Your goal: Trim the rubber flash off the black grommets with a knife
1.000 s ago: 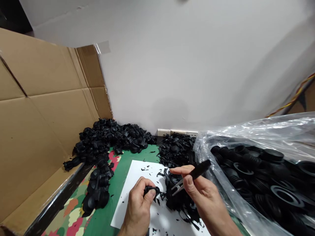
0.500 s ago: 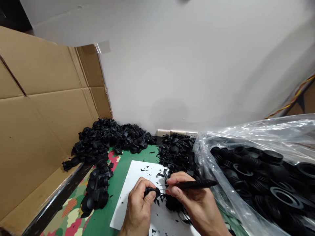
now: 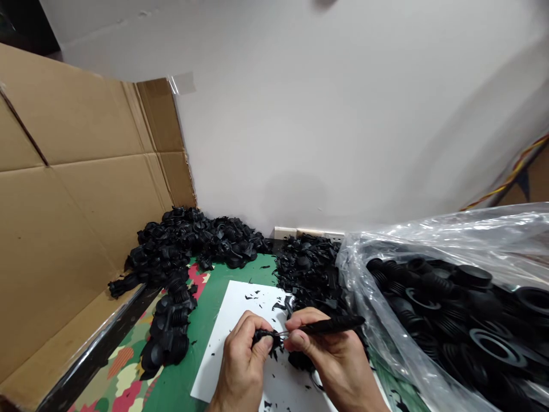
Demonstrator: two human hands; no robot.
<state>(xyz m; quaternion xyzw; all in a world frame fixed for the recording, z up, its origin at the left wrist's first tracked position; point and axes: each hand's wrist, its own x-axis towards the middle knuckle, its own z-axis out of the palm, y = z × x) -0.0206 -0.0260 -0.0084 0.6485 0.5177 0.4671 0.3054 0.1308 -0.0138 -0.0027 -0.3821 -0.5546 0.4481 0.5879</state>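
My left hand (image 3: 243, 357) pinches a small black ribbed rubber part (image 3: 261, 336) between thumb and fingers, over a white sheet (image 3: 221, 343). Held like a pen in my right hand (image 3: 330, 349) is a slim black-handled tool (image 3: 332, 325) that looks like tweezers. Its thin metal tip reaches left to the edge of the rubber part. Fingers cover much of the part, so the exact contact is hidden. Black rubber scraps (image 3: 274, 366) lie scattered on the sheet below both hands.
A pile of black ribbed parts (image 3: 206, 237) lies at the back left, trailing toward me. Black trimmings (image 3: 309, 263) are heaped behind my right hand. A clear plastic bag (image 3: 364, 286) of larger rubber parts stands right. Cardboard (image 3: 86, 200) walls the left; a power strip (image 3: 285, 233) sits behind.
My right hand has shifted slightly left, bringing the tool's tip from beside the rubber part to its edge. My left hand keeps its hold, nearly unmoved.
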